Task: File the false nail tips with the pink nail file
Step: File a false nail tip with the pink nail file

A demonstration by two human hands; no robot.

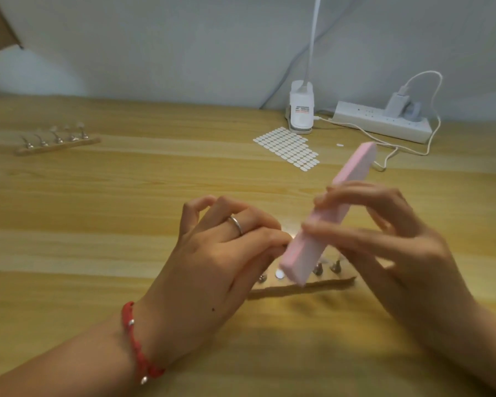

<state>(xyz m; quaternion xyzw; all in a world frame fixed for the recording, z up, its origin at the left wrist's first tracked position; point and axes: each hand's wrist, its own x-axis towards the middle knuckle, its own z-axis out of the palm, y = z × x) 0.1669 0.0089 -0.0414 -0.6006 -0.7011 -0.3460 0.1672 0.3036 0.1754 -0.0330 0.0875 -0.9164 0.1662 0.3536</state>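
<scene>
My right hand (384, 233) grips the pink nail file (327, 219), a long block tilted from lower left to upper right. Its lower end hangs just above a wooden holder strip (301, 287) with small metal stands. My left hand (212, 253) has thumb and forefinger pinched together right beside the file's lower part; whatever it pinches is too small and hidden to make out. A small white round piece (279, 274) lies on the strip next to the file's end.
A second wooden strip with metal stands and clear nail tips (58, 140) lies at the far left. A sheet of white adhesive tabs (288, 147), a lamp clamp base (300, 110) and a power strip with charger and cable (384, 120) sit at the back right.
</scene>
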